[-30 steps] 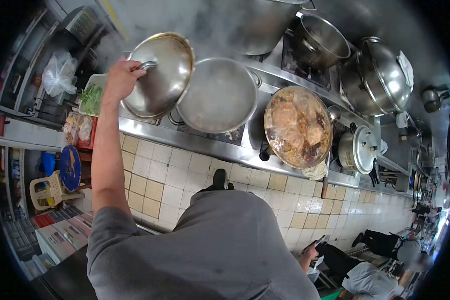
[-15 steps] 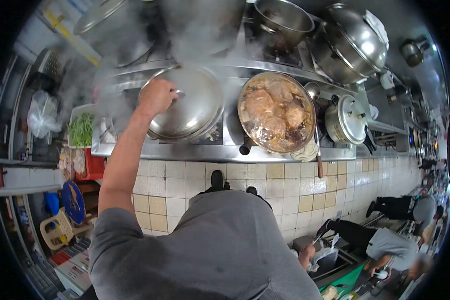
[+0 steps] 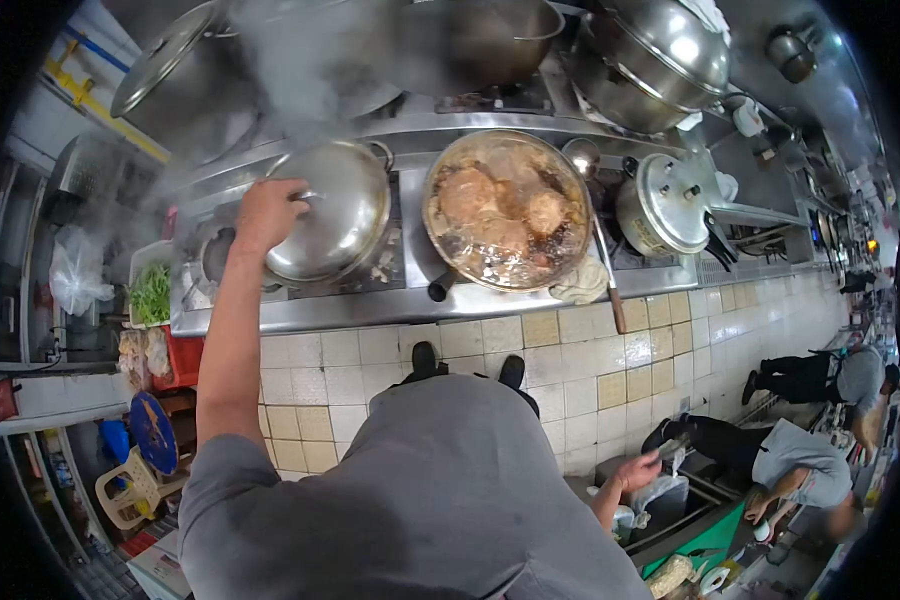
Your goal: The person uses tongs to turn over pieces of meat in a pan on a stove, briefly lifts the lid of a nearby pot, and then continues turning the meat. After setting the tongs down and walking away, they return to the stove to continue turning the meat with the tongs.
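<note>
My left hand (image 3: 270, 215) is closed around the knob of a domed metal lid (image 3: 340, 220) on the stove. The lid covers most of what is beneath it; a loop handle (image 3: 385, 155) shows at its upper right. To the right, a wide pan (image 3: 430, 235) holds large browned pieces in bubbling dark liquid. My right hand (image 3: 630, 477) is low at my right side, away from the stove, with its fingers stretched out beside a plastic-lined bin (image 3: 663, 495). I see nothing held in it.
A ladle (image 3: 610, 270) and folded cloth (image 3: 582, 282) lie beside the pan. A pressure cooker (image 3: 665, 205) stands farther right. Large pots (image 3: 660, 60) line the back, with steam rising. Leafy greens (image 3: 151, 293) sit at the left. Co-workers (image 3: 800, 460) are at lower right.
The view has shifted, so the stove items appear farther left. My left hand stays on the lid's knob. My right hand has come further into view, its fingers now extended.
</note>
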Demonstrator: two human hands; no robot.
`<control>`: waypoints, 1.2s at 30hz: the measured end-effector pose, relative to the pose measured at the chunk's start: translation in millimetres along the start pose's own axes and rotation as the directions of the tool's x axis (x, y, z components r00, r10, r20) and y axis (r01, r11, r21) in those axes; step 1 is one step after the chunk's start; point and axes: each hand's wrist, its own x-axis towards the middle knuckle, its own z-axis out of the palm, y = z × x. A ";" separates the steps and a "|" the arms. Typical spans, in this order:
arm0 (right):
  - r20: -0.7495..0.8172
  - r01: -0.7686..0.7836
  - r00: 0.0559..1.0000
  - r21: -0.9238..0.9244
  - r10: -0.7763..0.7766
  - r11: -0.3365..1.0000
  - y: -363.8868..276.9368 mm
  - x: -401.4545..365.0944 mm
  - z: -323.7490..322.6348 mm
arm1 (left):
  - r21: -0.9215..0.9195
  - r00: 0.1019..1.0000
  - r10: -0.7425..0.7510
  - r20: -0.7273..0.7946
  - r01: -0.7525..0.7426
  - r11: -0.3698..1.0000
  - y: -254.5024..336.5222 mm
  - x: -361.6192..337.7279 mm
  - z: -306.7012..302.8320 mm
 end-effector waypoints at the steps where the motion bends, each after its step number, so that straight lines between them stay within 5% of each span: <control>1: 0.028 0.111 0.993 0.134 -0.116 0.985 -8.9 9.1 13.3 | 0.053 0.965 0.131 -0.229 -0.122 0.991 -1.4 -6.9 7.1; 2: 0.044 0.212 0.972 0.266 -0.231 0.940 -33.3 15.9 32.7 | 0.132 0.862 0.261 -0.435 -0.225 0.965 4.7 -15.8 13.5; 3: 0.196 0.208 0.942 0.290 -0.271 0.934 -59.4 24.8 39.3 | 0.135 0.862 0.271 -0.429 -0.236 0.962 21.8 -29.5 18.8; 5: 0.357 0.186 0.861 0.441 -0.362 0.878 -135.5 34.8 30.7 | -0.214 0.892 -0.068 -0.446 -0.032 0.976 63.8 -65.1 28.8; 7: 0.327 0.164 0.811 0.669 -0.485 0.725 -192.3 30.5 43.0 | -0.564 0.918 -0.218 -0.330 -0.006 0.826 93.0 -90.0 82.3; 9: 0.291 0.152 0.783 0.768 -0.550 0.622 -221.6 32.3 57.1 | -0.621 0.973 -0.157 -0.171 0.017 0.784 147.4 -117.2 118.5; 11: 0.606 0.056 0.527 0.675 -0.596 0.736 -264.7 40.7 31.2 | -0.519 0.974 -0.067 -0.217 -0.057 0.853 174.5 -131.6 166.3; 12: 0.611 0.047 0.521 0.677 -0.596 0.735 -285.5 48.3 24.5 | -0.510 0.973 -0.071 -0.219 -0.052 0.859 186.0 -130.8 182.9; 14: 0.615 0.249 0.286 0.693 -0.735 0.676 -309.8 54.6 13.2 | -0.482 0.925 -0.097 -0.368 -0.101 0.870 196.6 -139.2 209.1; 20: 0.370 0.366 0.135 0.844 -0.919 0.393 -352.3 48.2 26.6 | -0.430 0.909 -0.210 -0.361 0.038 0.902 200.3 -129.4 207.9; 22: 0.403 0.401 0.130 0.814 -0.906 0.420 -375.1 34.5 20.2 | -0.305 0.906 -0.149 -0.396 0.024 0.952 198.2 -131.3 207.5; 29: 0.434 0.641 -0.079 0.712 -0.897 0.288 -495.3 -44.5 -10.8 | -0.328 0.933 -0.215 -0.289 0.114 0.938 196.2 -131.6 196.5; 31: 0.558 0.777 -0.189 0.588 -0.808 0.225 -527.5 -65.0 -12.9 | -0.327 0.947 -0.158 -0.279 0.061 0.943 189.3 -130.3 196.0; 36: 0.643 0.842 -0.166 0.487 -0.748 0.232 -558.5 -89.4 -35.0 | -0.307 0.953 -0.094 -0.288 0.001 0.952 179.0 -130.3 196.1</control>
